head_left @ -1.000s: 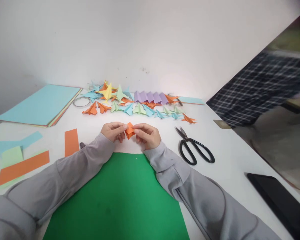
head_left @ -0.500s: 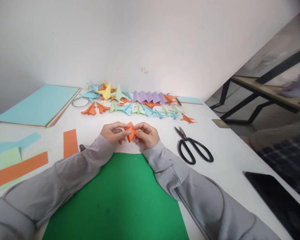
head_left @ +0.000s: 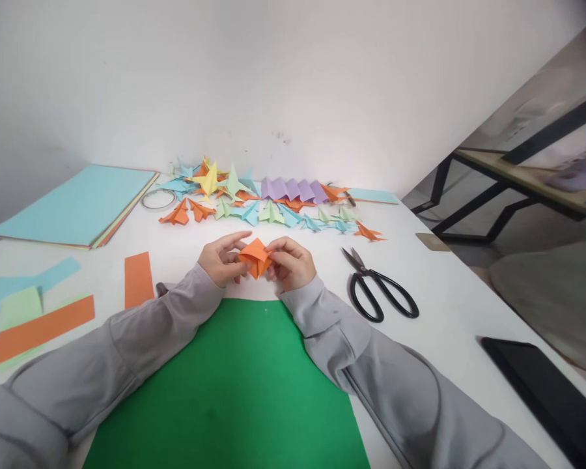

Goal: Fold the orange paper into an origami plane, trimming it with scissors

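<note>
A small piece of folded orange paper [head_left: 256, 255] is held up between both hands, just beyond the far edge of the green sheet [head_left: 224, 384]. One of its upper flaps stands partly away from the rest. My right hand [head_left: 292, 262] pinches the paper's right side between thumb and forefinger. On the other side, my left hand [head_left: 222, 260] keeps its thumb at the lower left of the paper, its forefinger lifted above; the other fingers are partly hidden behind. Beyond the hands lie several folded paper planes [head_left: 271, 212] in orange, blue, green and yellow.
Black-handled scissors [head_left: 371, 280] lie open to the right, a black phone-like slab [head_left: 542, 391] nearer. Leftward are orange strips [head_left: 138, 280], a stack of coloured paper [head_left: 73, 202] and a roll of tape [head_left: 158, 199]. Pleated purple paper [head_left: 293, 190] lies by the wall.
My left forefinger has lifted off the orange paper, and its upper left flap has spread outward. My right hand keeps its pinch, nearly in the same spot.
</note>
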Demonstrator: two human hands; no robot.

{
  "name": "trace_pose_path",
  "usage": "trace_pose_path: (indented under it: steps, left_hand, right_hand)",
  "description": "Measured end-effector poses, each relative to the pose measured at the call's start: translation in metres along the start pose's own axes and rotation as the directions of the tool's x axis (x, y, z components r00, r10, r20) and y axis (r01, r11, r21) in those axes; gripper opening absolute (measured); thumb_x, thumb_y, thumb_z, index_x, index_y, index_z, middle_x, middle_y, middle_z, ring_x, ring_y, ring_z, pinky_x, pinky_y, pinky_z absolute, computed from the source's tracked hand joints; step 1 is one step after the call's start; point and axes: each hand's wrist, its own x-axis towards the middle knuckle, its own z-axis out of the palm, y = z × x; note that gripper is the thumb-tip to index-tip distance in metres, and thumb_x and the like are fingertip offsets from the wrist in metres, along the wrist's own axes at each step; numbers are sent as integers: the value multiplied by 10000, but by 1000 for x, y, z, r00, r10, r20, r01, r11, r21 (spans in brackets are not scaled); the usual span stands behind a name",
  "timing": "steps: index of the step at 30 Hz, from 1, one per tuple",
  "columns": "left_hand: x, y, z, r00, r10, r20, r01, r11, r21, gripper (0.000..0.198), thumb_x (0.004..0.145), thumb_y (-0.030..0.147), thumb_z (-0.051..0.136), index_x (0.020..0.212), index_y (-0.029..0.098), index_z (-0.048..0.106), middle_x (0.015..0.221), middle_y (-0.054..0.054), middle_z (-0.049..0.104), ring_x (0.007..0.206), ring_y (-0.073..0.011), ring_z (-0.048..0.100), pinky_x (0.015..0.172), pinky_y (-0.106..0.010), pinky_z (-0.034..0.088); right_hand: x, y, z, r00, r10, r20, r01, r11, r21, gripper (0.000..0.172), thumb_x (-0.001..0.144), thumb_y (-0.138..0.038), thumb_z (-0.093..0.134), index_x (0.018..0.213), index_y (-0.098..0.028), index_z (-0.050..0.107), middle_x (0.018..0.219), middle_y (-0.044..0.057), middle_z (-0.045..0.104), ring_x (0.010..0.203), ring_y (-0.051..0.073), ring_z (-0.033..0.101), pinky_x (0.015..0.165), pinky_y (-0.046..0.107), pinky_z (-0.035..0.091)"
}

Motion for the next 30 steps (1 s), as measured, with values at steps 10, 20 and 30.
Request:
trace_pose_path:
  steps: [10,20,30]
  left_hand:
    - [-1,-7,0,989,146,15,-146,968,202,258,611,185,618,859,122,649,776,-33,603,410,-57,497,323,-186,381]
    - [0,-8,0,965,261,-21,-241,914,325,218,593,120,540,768,150,667,770,-39,591,548,-86,519,409,-181,369]
    - [-1,-5,-3,941,337,9,-315,869,383,141,640,152,576,727,164,686,747,-52,583,630,-117,531,453,-194,409]
  right_hand:
    - [-6,0,6,992,-113,62,122,978,-168,362,528,-181,585,867,-218,463,694,-63,574,369,47,439,356,197,321]
    - [-10,12,3,966,-253,56,253,874,-414,137,661,-242,583,787,-206,541,531,-55,502,400,82,397,400,229,307]
    - [-10,11,3,967,-248,48,248,891,-381,119,644,-250,609,748,-195,587,575,-34,554,419,79,405,415,230,299]
